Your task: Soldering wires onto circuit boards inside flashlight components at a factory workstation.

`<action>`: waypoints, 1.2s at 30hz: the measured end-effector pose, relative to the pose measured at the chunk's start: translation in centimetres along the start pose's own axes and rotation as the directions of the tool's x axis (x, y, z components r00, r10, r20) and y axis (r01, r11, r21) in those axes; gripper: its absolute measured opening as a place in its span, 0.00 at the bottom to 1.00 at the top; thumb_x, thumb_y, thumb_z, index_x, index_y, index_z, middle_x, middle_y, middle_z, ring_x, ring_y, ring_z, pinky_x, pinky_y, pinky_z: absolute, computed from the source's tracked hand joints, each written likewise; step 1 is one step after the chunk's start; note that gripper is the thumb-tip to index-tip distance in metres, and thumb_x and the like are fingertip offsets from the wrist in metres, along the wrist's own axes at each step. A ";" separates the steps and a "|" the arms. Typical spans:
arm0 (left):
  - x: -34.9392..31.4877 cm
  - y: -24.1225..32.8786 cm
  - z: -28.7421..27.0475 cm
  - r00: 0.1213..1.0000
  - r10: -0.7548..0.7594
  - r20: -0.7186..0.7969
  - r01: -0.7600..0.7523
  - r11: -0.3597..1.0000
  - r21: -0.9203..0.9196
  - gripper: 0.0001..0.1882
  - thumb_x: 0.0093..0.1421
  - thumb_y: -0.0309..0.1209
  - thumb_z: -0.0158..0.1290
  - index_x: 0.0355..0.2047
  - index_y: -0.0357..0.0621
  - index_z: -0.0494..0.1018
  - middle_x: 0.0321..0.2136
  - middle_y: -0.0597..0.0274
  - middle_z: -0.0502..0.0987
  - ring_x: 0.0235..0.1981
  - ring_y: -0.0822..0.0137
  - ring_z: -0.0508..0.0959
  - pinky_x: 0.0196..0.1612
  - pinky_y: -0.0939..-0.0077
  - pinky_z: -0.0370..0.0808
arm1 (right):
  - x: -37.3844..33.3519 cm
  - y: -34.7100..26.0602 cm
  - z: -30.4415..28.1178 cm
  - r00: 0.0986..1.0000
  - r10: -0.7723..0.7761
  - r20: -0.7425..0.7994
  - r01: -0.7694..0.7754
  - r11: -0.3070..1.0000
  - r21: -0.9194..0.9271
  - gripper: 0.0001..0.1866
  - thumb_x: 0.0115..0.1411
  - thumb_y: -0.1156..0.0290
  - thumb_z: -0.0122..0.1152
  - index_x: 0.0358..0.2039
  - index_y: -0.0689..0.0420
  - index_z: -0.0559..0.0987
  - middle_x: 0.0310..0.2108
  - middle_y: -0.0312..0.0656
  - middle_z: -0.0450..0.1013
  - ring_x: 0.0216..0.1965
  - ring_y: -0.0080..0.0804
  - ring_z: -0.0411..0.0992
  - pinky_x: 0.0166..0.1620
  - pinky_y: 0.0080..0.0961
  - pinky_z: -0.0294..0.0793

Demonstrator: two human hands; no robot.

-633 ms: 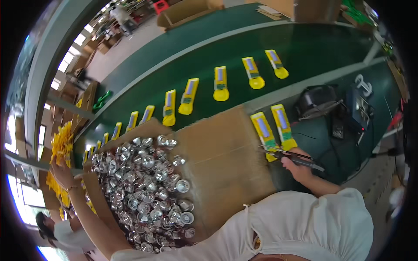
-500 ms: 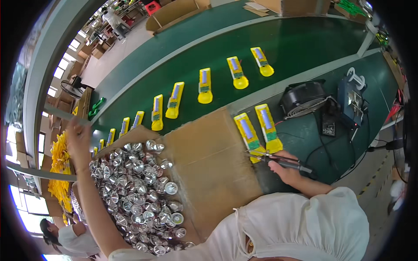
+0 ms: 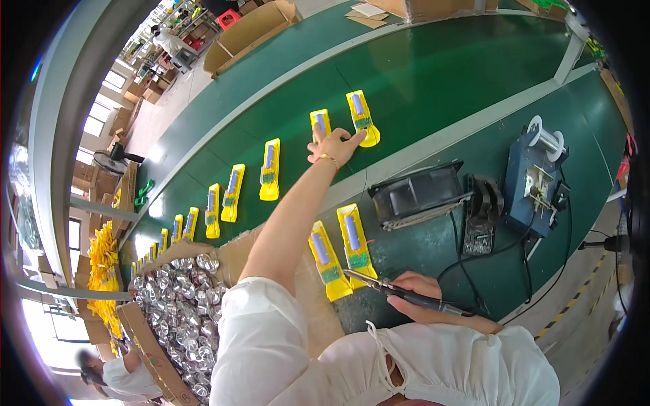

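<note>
Yellow casings [image 3: 270, 169], each with a lilac cylinder, line the green belt [image 3: 460, 71] from just past 8 o'clock round to 1. At 12, the left hand [image 3: 332, 147] spreads its fingers over one casing, thumb beside its neighbour; whether it touches either, I cannot tell. Between 4 and 5 o'clock, the right hand [image 3: 423, 314] is wrapped round a black-handled tool [image 3: 406, 296], metal tip towards 10, by two casings on the bench [image 3: 386, 254]. A black fan [image 3: 413, 199] and a blue machine [image 3: 520, 179] stand at 3 o'clock; silvery reflectors [image 3: 177, 308] lie heaped at 8.
</note>
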State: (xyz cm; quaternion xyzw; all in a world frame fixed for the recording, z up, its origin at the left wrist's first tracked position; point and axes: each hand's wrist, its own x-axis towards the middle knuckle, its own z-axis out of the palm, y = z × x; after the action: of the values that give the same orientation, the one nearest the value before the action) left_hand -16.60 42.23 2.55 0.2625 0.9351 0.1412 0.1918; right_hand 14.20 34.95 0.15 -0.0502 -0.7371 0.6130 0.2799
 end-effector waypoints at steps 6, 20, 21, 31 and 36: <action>1.5 -0.4 2.4 0.972 0.175 -0.157 -0.170 0.984 0.045 0.15 0.54 0.41 0.46 0.35 0.49 0.75 0.61 0.59 0.48 0.49 0.45 0.63 0.51 0.59 0.64 | 0.3 0.3 -0.8 0.998 -0.028 -0.056 0.033 0.996 0.079 0.11 0.45 0.81 0.63 0.30 0.62 0.71 0.27 0.47 0.74 0.26 0.36 0.74 0.29 0.25 0.72; -24.8 -32.2 -5.8 0.945 0.033 -0.327 0.036 0.978 0.204 0.05 0.51 0.27 0.52 0.27 0.40 0.69 0.59 0.43 0.51 0.57 0.43 0.56 0.57 0.57 0.56 | -0.1 -0.1 1.2 0.995 0.082 -0.054 -0.078 0.995 0.068 0.07 0.51 0.80 0.56 0.31 0.64 0.69 0.26 0.44 0.71 0.24 0.24 0.70 0.29 0.19 0.72; -25.3 -32.4 -6.3 0.949 0.010 -0.316 0.089 0.950 0.299 0.12 0.48 0.27 0.54 0.34 0.41 0.68 0.58 0.43 0.52 0.57 0.42 0.55 0.57 0.56 0.55 | -0.1 -0.2 1.5 0.986 0.140 -0.086 -0.132 0.987 0.091 0.07 0.50 0.79 0.58 0.31 0.64 0.71 0.26 0.43 0.71 0.25 0.24 0.70 0.29 0.19 0.70; -7.5 -17.0 -5.7 0.856 0.313 -0.410 -0.320 0.946 0.054 0.29 0.50 0.38 0.55 0.53 0.50 0.63 0.58 0.46 0.53 0.57 0.47 0.59 0.57 0.64 0.60 | -0.2 -0.7 3.2 0.959 0.226 -0.174 -0.223 0.974 0.033 0.08 0.50 0.76 0.62 0.29 0.62 0.72 0.25 0.40 0.71 0.24 0.22 0.68 0.28 0.18 0.67; -6.8 -17.1 -1.6 0.926 0.218 -0.308 -0.211 0.976 0.057 0.23 0.53 0.30 0.46 0.52 0.53 0.65 0.58 0.47 0.49 0.48 0.46 0.64 0.51 0.62 0.67 | -0.2 -1.3 4.2 0.967 0.205 -0.153 -0.203 0.979 0.030 0.08 0.50 0.77 0.61 0.29 0.62 0.72 0.24 0.40 0.70 0.23 0.21 0.67 0.27 0.18 0.67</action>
State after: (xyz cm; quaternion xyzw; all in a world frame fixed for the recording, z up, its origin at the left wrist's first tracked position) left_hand -19.39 24.17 -0.34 0.3397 0.9208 0.1903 0.0219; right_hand 12.70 30.91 0.87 -0.1712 -0.6998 0.6378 0.2724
